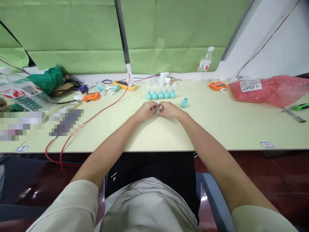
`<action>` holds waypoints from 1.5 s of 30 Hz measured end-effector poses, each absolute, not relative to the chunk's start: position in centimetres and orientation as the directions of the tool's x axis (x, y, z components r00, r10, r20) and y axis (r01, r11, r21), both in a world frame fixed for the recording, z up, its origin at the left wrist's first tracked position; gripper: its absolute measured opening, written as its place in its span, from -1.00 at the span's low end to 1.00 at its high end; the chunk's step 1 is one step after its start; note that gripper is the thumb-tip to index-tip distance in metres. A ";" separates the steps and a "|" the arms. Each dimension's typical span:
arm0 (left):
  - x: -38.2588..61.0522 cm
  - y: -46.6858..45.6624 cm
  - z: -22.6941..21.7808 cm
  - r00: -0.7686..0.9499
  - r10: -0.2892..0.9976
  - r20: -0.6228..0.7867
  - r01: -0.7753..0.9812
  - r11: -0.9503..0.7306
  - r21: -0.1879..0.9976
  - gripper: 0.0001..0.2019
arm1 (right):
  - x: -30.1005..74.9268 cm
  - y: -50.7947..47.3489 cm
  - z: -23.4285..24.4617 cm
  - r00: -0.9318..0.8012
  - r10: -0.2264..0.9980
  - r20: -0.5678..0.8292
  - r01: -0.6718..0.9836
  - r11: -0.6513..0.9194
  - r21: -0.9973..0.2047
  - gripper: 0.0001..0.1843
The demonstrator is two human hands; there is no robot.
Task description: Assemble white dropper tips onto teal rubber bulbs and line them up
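My left hand [145, 111] and my right hand [169, 110] meet over the middle of the table, fingers closed around a small whitish translucent piece [158, 111]. Its exact kind is hard to make out, since fingertips cover much of it. Just beyond the hands stands a row of several teal squeeze bulbs [160, 94], upright and fitted with whitish pointed nozzles [161, 87]. To the right of my right hand, a separate teal bulb [184, 103] stands with its neck bare.
A plastic bottle [204, 65] stands at the back wall. Orange tools [218, 85] and a red plastic bag [256, 91] lie at right, near a green-handled tool [300, 107]. At left are a green bag [49, 78], small bagged parts and a red cable [103, 108].
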State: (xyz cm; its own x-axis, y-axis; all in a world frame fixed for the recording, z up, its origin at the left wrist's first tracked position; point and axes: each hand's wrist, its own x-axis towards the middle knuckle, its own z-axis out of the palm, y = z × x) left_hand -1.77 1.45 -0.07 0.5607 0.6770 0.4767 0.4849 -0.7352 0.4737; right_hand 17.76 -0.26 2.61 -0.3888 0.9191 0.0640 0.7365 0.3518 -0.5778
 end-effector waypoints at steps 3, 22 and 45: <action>-1.8 1.5 -0.1 0.560 0.683 0.469 0.490 -0.730 0.477 -0.73 | 17.7 -0.3 2.8 -0.384 0.922 0.056 0.747 0.345 -0.569 -0.71; -2.1 1.8 -0.5 0.538 0.709 0.455 0.524 -0.704 0.479 -0.71 | 20.3 0.5 3.9 -0.287 0.944 0.163 0.706 0.323 -0.630 -0.63; -3.4 1.7 0.7 0.458 0.731 0.505 0.520 -0.682 0.514 -0.61 | 13.3 -8.7 6.4 -0.800 0.589 0.111 0.282 0.534 -0.797 -0.86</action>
State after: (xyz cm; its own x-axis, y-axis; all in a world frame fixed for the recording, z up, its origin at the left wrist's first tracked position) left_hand -3.37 1.71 0.67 0.4580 0.7313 0.5054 0.5205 -0.6815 0.5144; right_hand 13.33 -8.68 6.45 -0.8005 0.5890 0.1111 0.2823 0.5340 -0.7969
